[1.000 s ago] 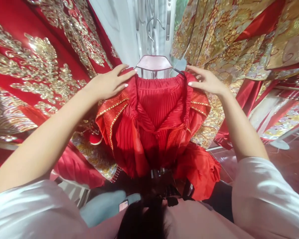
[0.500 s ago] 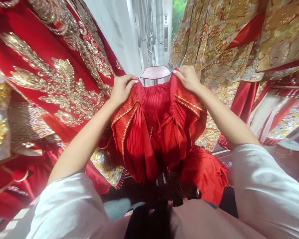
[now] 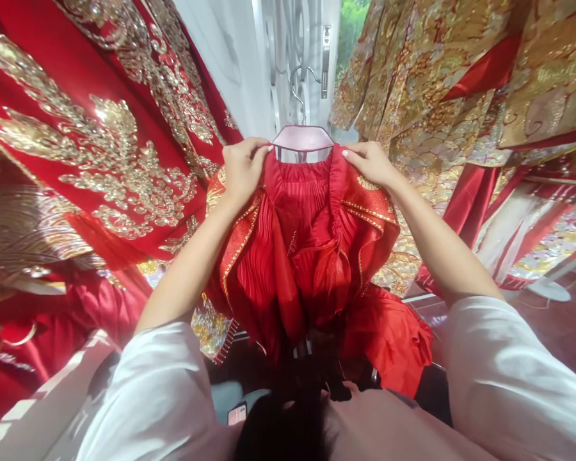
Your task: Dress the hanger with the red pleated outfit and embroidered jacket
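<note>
WEDDING ROBES ON EVERY SIDE: A person in white sleeves grips the top edge of a red pleated garment (image 3: 302, 256) at the centre of the frame, where it hangs from a pink hanger (image 3: 302, 137). The left hand (image 3: 242, 168) has its fingers curled shut over the garment's left corner, above the gold-beaded trim. The right hand (image 3: 372, 163) pinches the opposite corner, thumb and fingers closed on cloth. The work appears to be seating the garment squarely on the hanger. Doing it well likely means holding both corners level, spreading the gathered edge evenly along the hanger's arms, and not tugging the beaded trim. A red robe with gold embroidery (image 3: 100, 128) fills the upper left, and gold brocade robes (image 3: 436, 83) hang at the upper right.
</note>
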`<state>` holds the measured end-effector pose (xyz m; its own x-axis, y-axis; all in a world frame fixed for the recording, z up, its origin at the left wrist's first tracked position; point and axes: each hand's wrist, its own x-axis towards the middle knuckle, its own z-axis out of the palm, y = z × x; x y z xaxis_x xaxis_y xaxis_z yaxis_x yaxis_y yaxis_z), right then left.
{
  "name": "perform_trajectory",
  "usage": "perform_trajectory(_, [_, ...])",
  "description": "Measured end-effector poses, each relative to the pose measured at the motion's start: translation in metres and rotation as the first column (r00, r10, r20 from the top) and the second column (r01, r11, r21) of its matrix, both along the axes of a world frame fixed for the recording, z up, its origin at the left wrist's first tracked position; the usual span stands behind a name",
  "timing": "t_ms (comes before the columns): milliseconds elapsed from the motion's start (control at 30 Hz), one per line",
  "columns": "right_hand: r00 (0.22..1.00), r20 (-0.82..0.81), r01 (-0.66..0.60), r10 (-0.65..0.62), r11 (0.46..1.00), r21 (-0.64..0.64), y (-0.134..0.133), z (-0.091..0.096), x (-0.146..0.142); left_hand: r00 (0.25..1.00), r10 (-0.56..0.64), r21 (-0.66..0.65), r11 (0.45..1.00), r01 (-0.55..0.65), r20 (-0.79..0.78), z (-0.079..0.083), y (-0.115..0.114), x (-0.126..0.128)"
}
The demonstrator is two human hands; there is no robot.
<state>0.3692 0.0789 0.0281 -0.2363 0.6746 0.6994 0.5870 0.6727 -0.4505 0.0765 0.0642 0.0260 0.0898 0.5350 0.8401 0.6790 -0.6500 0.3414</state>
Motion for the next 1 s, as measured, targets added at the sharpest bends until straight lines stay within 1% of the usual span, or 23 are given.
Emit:
perform_trajectory(67, [0.998, 0.057, 0.006, -0.009, 0.999, 0.045, 0.002, -0.002, -0.001, 0.997, -0.010, -0.043, 0.999, 0.007, -0.079, -0.002, -0.004, 0.000])
perform_trajectory(133, [0.994, 0.103, 0.036, -0.043, 0.997, 0.068, 0.000, -0.003, 0.001, 0.988, -0.016, -0.081, 0.997, 0.003, -0.156, -0.006, -0.015, -0.001])
perform_trajectory(200, [0.987, 0.112, 0.109, -0.119, 0.990, 0.091, -0.007, -0.006, 0.001, 0.980, 0.013, -0.099, 0.995, -0.033, -0.197, -0.013, -0.033, 0.002])
perform_trajectory(267, [0.970, 0.079, 0.219, -0.231, 0.966, 0.139, -0.025, -0.016, -0.005, 0.977, 0.082, -0.099, 0.990, -0.103, -0.198, -0.026, -0.056, 0.012])
perform_trajectory(300, [0.954, 0.043, 0.285, -0.296, 0.944, 0.163, -0.037, -0.025, -0.011, 0.974, 0.126, -0.097, 0.985, -0.146, -0.186, -0.036, -0.067, 0.019])
perform_trajectory(367, [0.907, -0.040, 0.419, -0.419, 0.891, 0.174, -0.067, -0.052, -0.030, 0.963, 0.236, -0.103, 0.963, -0.250, -0.130, -0.062, -0.087, 0.033])
perform_trajectory(400, [0.880, -0.070, 0.475, -0.470, 0.868, 0.147, -0.081, -0.069, -0.041, 0.950, 0.300, -0.119, 0.944, -0.309, -0.088, -0.077, -0.094, 0.040])
perform_trajectory(467, [0.842, -0.092, 0.537, -0.531, 0.842, 0.056, -0.105, -0.107, -0.062, 0.912, 0.409, -0.179, 0.896, -0.406, -0.022, -0.108, -0.099, 0.050])
perform_trajectory(533, [0.805, -0.105, 0.581, -0.584, 0.812, -0.058, -0.117, -0.139, -0.079, 0.890, 0.455, -0.259, 0.862, -0.437, 0.012, -0.132, -0.096, 0.055])
perform_trajectory(567, [0.795, -0.105, 0.587, -0.597, 0.802, -0.111, -0.118, -0.150, -0.083, 0.892, 0.452, -0.302, 0.853, -0.425, 0.022, -0.140, -0.094, 0.055])
perform_trajectory(600, [0.797, -0.105, 0.578, -0.595, 0.802, -0.153, -0.118, -0.157, -0.086, 0.898, 0.440, -0.349, 0.846, -0.403, 0.030, -0.145, -0.092, 0.055])
perform_trajectory(633, [0.809, -0.119, 0.553, -0.576, 0.813, -0.180, -0.118, -0.159, -0.087, 0.906, 0.423, -0.392, 0.840, -0.376, 0.037, -0.146, -0.093, 0.053])
perform_trajectory(667, [0.831, -0.151, 0.507, -0.535, 0.841, -0.189, -0.119, -0.157, -0.086, 0.914, 0.402, -0.424, 0.836, -0.348, 0.044, -0.144, -0.096, 0.052])
perform_trajectory(700, [0.859, -0.205, 0.437, -0.470, 0.880, -0.185, -0.121, -0.152, -0.085, 0.924, 0.378, -0.437, 0.842, -0.318, 0.055, -0.140, -0.102, 0.051])
perform_trajectory(767, [0.887, -0.345, 0.264, -0.305, 0.951, -0.163, -0.132, -0.137, -0.081, 0.937, 0.331, -0.390, 0.882, -0.265, 0.111, -0.131, -0.119, 0.049])
perform_trajectory(800, [0.880, -0.409, 0.197, -0.240, 0.970, -0.146, -0.139, -0.129, -0.080, 0.936, 0.317, -0.341, 0.906, -0.251, 0.154, -0.128, -0.128, 0.049])
perform_trajectory(833, [0.869, -0.454, 0.158, -0.199, 0.979, -0.127, -0.146, -0.122, -0.080, 0.929, 0.312, -0.294, 0.923, -0.247, 0.198, -0.126, -0.135, 0.050])
perform_trajectory(867, [0.861, -0.476, 0.146, -0.181, 0.983, -0.110, -0.151, -0.116, -0.080, 0.920, 0.316, -0.270, 0.929, -0.252, 0.232, -0.127, -0.140, 0.050])
perform_trajectory(900, [0.857, -0.483, 0.151, -0.179, 0.984, -0.097, -0.155, -0.114, -0.080, 0.911, 0.328, -0.278, 0.926, -0.257, 0.251, -0.131, -0.141, 0.052])
perform_trajectory(933, [0.858, -0.481, 0.154, -0.179, 0.984, -0.091, -0.156, -0.113, -0.081, 0.906, 0.343, -0.318, 0.912, -0.258, 0.249, -0.138, -0.138, 0.053])
perform_trajectory(1000, [0.858, -0.489, 0.126, -0.159, 0.987, -0.100, -0.154, -0.120, -0.082, 0.912, 0.357, -0.461, 0.856, -0.234, 0.200, -0.159, -0.126, 0.057])
